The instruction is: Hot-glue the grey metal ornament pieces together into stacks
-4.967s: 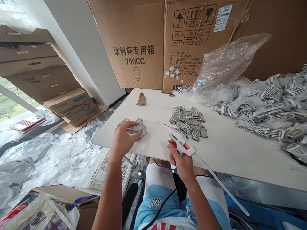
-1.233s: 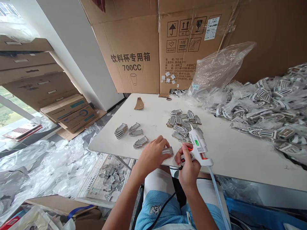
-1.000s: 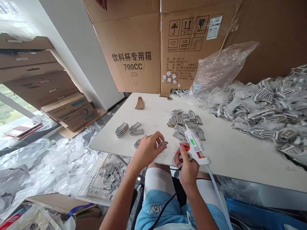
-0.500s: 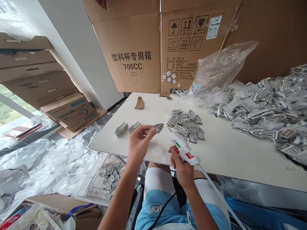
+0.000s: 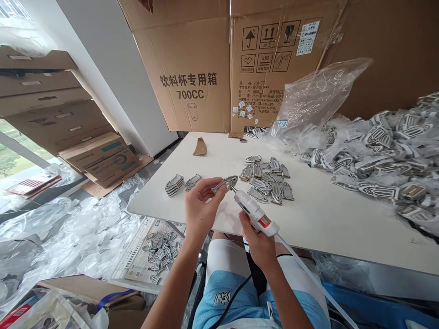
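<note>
Between the thumb and fingers of my left hand (image 5: pixel 203 201) is a small silver boat-shaped metal piece (image 5: pixel 227 183), held above the white table (image 5: pixel 219 157). My right hand (image 5: pixel 259 242) is wrapped round a white hot glue gun (image 5: pixel 254 211) with a long glue stick (image 5: pixel 315 278) trailing from its back. The gun's nozzle is at the pointed end of the metal piece; whether they touch I cannot tell. A loose pile of similar metal pieces (image 5: pixel 265 178) lies just beyond the gun. Left of my left hand stand a neat stack of them (image 5: pixel 174 185) and a smaller group (image 5: pixel 192 181).
Many plastic-wrapped pieces (image 5: pixel 380 151) are heaped at the right, beside a clear bag (image 5: pixel 318 96). A large cardboard box (image 5: pixel 195 55) stands at the table's back. A cardboard scrap (image 5: pixel 200 147) lies on the table. Lower left, more pieces (image 5: pixel 161 249) rest on a tray.
The glue gun has moved left and slightly up, bringing its nozzle from beside the metal piece to its tip. My left hand has barely shifted.
</note>
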Motion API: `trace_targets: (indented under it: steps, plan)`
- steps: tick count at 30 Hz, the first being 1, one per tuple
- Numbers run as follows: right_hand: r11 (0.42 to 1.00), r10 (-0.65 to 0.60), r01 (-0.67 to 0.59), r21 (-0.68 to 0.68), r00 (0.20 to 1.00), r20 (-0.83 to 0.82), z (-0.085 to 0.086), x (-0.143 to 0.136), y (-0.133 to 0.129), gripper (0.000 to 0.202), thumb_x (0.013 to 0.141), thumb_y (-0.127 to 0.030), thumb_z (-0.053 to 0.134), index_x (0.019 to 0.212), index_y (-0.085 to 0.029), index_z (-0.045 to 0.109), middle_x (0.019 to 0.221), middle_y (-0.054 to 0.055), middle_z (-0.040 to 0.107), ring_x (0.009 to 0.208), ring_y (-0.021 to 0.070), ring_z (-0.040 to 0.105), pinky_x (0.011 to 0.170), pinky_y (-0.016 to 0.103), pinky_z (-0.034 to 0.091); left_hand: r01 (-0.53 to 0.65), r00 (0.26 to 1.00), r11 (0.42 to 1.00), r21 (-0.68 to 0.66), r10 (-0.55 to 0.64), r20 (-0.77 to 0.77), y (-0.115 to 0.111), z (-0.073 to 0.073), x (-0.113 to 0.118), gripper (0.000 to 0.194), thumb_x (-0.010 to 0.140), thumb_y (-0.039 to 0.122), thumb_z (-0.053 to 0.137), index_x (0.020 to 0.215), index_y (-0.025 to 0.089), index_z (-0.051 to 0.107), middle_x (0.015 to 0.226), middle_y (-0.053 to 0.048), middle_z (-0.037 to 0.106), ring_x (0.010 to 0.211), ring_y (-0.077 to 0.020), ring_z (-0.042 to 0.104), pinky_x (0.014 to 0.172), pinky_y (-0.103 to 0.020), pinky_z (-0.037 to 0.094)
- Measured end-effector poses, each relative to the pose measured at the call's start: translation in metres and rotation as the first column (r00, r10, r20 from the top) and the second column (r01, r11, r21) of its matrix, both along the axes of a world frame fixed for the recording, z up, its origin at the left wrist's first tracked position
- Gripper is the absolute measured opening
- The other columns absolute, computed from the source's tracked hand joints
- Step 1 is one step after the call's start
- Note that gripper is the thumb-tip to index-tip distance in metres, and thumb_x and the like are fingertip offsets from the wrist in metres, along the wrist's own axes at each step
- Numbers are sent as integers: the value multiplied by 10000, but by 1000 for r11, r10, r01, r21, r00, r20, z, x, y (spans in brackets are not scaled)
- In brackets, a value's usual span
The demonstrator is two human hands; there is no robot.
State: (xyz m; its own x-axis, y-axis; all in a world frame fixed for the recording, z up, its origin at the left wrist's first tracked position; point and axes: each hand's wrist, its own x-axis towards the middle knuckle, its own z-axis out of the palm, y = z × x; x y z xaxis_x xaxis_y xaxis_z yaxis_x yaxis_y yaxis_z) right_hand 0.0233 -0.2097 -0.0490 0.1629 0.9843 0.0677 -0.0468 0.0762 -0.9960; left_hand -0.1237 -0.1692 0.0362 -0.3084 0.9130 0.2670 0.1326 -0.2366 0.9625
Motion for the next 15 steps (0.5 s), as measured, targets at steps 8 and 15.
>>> trace_targets:
  steps: [8,15]
  plan:
    - [996,-90,90,-15,996,-15,-4,-2,0,397,913,-615,763,813,-247,653,532,-52,484,514,181,486,520,310,415,-10,999,1000,-8,10,-33,-4,3,1,245,815,354,881,1024,230,848,1003,-58,840,875,-221,791,818,-351,664]
    - [991,-128,128,-25,992,-2,-6,-2,2,378,900,-592,778,789,-256,644,541,-49,490,518,187,499,533,320,424,-33,999,999,-13,33,-37,-6,4,2,233,808,342,889,1014,236,858,978,-45,843,835,-203,786,793,-332,667]
